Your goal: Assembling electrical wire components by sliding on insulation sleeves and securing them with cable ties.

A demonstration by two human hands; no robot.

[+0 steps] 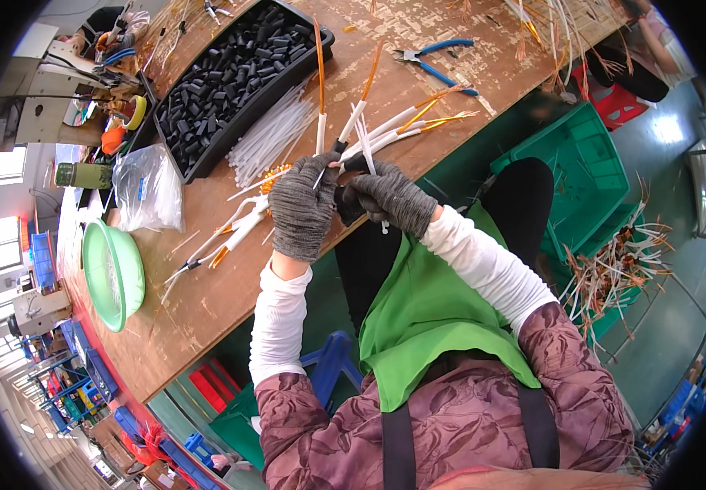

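My left hand [302, 208], in a grey knitted glove, is closed on a wire bundle at the table's near edge. My right hand [395, 198], gloved alike, is closed on the same bundle just to the right, fingertips close to the left thumb. White-sleeved wires [386, 137] with orange ends fan out beyond both hands, and black sleeves [355, 162] show at their base. A thin white strip, like a cable tie, stands up from my right fingers; its grip is partly hidden. Beside my left hand lies another white-and-orange wire harness [247, 219].
A black tray [226, 145] of short black caps stands at the far left, with loose white cable ties [270, 135] beside it. Blue-handled cutters [439, 67] lie farther back. A green basin [114, 276] sits left; green crates [569, 171] and a wire heap [618, 269] are right.
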